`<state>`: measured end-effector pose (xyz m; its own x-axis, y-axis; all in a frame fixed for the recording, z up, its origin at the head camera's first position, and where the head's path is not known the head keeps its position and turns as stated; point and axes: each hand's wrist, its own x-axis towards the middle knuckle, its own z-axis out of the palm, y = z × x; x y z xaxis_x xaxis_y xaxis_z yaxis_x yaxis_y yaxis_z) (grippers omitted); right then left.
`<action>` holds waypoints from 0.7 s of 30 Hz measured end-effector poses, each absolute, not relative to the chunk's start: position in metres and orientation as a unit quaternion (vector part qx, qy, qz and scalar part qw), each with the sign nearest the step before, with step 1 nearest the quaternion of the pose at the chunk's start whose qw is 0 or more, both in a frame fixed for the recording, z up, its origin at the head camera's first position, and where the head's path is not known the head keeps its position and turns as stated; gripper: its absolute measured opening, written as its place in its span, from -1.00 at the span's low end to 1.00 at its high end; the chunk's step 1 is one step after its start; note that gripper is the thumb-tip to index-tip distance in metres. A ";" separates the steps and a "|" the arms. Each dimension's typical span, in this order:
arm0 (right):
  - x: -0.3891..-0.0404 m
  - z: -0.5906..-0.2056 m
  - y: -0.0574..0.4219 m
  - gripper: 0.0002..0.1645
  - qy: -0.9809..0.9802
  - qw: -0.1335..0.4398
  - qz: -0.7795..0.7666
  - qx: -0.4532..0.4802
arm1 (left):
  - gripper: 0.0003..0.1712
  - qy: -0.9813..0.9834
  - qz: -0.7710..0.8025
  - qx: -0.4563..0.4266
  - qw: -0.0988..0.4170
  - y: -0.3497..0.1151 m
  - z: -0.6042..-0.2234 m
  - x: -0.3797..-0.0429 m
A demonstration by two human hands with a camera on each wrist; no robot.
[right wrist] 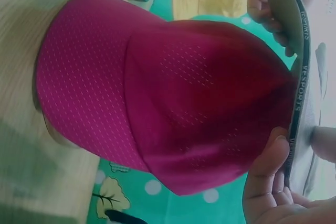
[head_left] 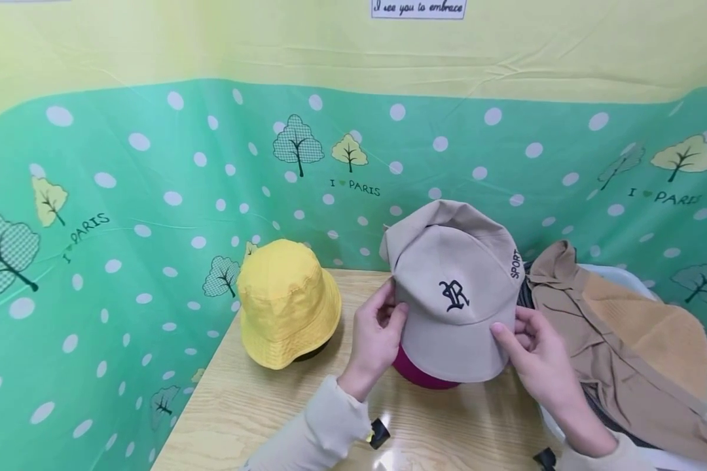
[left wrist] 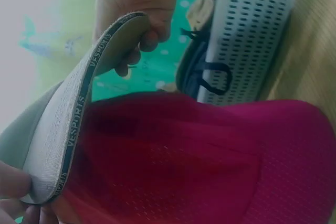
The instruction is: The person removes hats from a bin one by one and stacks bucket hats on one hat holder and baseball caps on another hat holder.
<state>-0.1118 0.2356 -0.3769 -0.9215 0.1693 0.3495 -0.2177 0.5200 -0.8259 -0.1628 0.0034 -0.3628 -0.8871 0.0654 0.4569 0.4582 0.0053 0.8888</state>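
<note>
A light grey-beige baseball cap (head_left: 433, 275) with a dark monogram and the word SPORT is held between both hands. My left hand (head_left: 377, 337) pinches the left side of its brim, thumb on top. On the opposite side, my right hand (head_left: 542, 356) grips the brim the same way. Below and behind this cap is a magenta baseball cap (right wrist: 173, 93) with a perforated pattern; the head view shows only its lower edge. From the wrist views, the grey cap's lettered brim edge sits above the magenta crown; whether they touch I cannot tell.
A yellow bucket hat (head_left: 285, 301) sits on a dark support at the left of the wooden table (head_left: 212, 405). To the right, a pale perforated basket (left wrist: 249, 30) holds brown and tan hats (head_left: 648, 340). A green and yellow patterned curtain (head_left: 212, 163) hangs behind.
</note>
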 end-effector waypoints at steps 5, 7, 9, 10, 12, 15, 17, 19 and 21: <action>-0.117 -0.384 0.230 -0.52 -0.847 0.177 0.501 0.013 | -0.48 -0.708 -0.671 -0.187 0.114 -0.004 -0.355 -0.152; -0.117 -0.386 0.229 -0.50 -0.851 0.165 0.498 0.006 | -0.49 -0.707 -0.676 -0.182 0.097 -0.006 -0.358 -0.153; -0.117 -0.386 0.229 -0.47 -0.856 0.153 0.494 -0.002 | -0.48 -0.706 -0.681 -0.174 0.085 -0.007 -0.361 -0.153; -0.117 -0.386 0.229 -0.45 -0.858 0.146 0.493 -0.007 | -0.48 -0.705 -0.683 -0.172 0.084 -0.006 -0.363 -0.154; -0.117 -0.386 0.229 -0.41 -0.865 0.133 0.484 -0.019 | -0.48 -0.710 -0.680 -0.166 0.083 -0.006 -0.365 -0.154; -0.117 -0.388 0.230 -0.33 -0.872 0.102 0.477 -0.041 | -0.52 -0.726 -0.665 -0.157 0.082 -0.006 -0.368 -0.154; -0.117 -0.391 0.229 -0.29 -0.875 0.075 0.474 -0.057 | -0.53 -0.736 -0.655 -0.151 0.076 -0.006 -0.372 -0.155; -0.117 -0.397 0.229 -0.26 -0.877 0.043 0.473 -0.070 | -0.50 -0.744 -0.648 -0.147 0.070 -0.006 -0.383 -0.158; -0.117 -0.404 0.227 -0.28 -0.877 0.026 0.474 -0.078 | -0.47 -0.752 -0.640 -0.143 0.064 -0.006 -0.396 -0.162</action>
<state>-0.1166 0.2274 -0.4039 -0.9864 0.1617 -0.0289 0.1128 0.5388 -0.8348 -0.1624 -0.0059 -0.3961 -0.9509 0.1333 0.2794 0.2971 0.1390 0.9447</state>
